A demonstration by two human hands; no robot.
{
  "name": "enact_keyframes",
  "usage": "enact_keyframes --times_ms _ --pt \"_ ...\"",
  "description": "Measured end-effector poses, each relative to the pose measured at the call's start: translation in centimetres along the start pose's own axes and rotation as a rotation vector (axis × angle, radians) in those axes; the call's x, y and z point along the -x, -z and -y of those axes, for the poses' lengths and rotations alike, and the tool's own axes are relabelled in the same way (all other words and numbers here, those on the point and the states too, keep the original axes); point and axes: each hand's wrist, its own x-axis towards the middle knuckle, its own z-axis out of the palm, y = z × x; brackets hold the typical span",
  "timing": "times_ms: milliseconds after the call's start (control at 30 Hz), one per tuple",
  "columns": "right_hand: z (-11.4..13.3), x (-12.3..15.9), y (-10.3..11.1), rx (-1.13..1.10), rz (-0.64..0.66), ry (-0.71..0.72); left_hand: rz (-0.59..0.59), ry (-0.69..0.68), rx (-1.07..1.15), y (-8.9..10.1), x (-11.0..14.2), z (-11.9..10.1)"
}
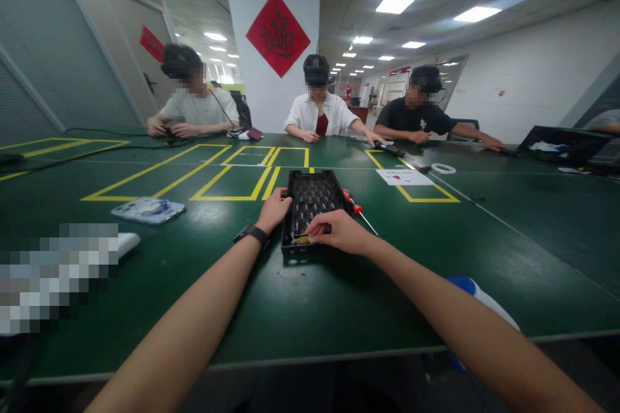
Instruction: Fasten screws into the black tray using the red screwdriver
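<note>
A black open-topped plastic case [317, 193] with rows of small posts inside lies on the green table in front of me. My left hand [275, 211], wearing a dark wristband, grips its left wall. My right hand [339, 232] reaches over the near end with fingers pinched. Its fingertips are at the right end of a small yellow part [303, 240] in the near left corner; the exact grip is partly hidden. Touching or close to the case's right side lies a screwdriver [356, 206] with a red handle, its shaft slanting toward me.
A phone [149, 209] lies at left, near a blurred white object [62, 277]. A blue-and-white object [479, 300] sits partly behind my right forearm. Beyond are a paper sheet [404, 177], a tape ring [443, 168] and yellow-taped outlines. Three people sit across the table.
</note>
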Motion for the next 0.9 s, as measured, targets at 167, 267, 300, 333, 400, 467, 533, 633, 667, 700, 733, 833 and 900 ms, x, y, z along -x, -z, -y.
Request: enact_keyframes --times_ms 167,267,300,333,400,467,533,633,667,700,733,833,900 --pt "0.46 0.1 0.12 0.138 0.017 0.022 0.0 0.011 0.001 0.06 0.01 -0.15" --pt "0.8 0.1 0.24 0.236 0.021 0.049 0.002 0.013 0.006 0.04 0.02 -0.14" --pt "0.87 0.09 0.27 0.263 0.015 0.064 0.001 0.012 0.007 0.02 0.02 -0.12" --pt "0.9 0.08 0.3 0.285 0.005 0.079 0.0 0.01 0.009 0.01 0.03 -0.1" --pt "0.87 0.04 0.35 0.309 -0.011 0.099 -0.002 0.006 0.014 -0.01 0.05 -0.07" --pt "0.76 0.0 0.39 0.303 -0.006 0.089 -0.003 0.004 0.014 -0.01 0.08 -0.05" --pt "0.64 -0.04 0.43 0.286 0.009 0.063 0.0 0.0 0.011 0.01 0.1 -0.05" --pt "0.59 -0.06 0.5 0.278 0.02 0.047 0.0 -0.004 0.017 0.05 0.12 -0.02" --pt "0.61 -0.07 0.53 0.277 0.019 0.048 -0.001 -0.005 0.019 0.05 0.12 -0.01" --pt "0.62 -0.07 0.56 0.272 0.019 0.048 -0.002 -0.006 0.02 0.04 0.13 0.02" --pt "0.63 -0.07 0.58 0.257 0.018 0.049 -0.003 -0.007 0.02 0.03 0.12 0.04" --pt "0.59 -0.08 0.63 0.168 0.016 0.06 -0.003 -0.008 0.023 -0.03 0.08 0.12" --pt "0.51 -0.09 0.62 0.132 -0.008 0.077 -0.005 -0.003 0.023 -0.06 0.03 0.15"
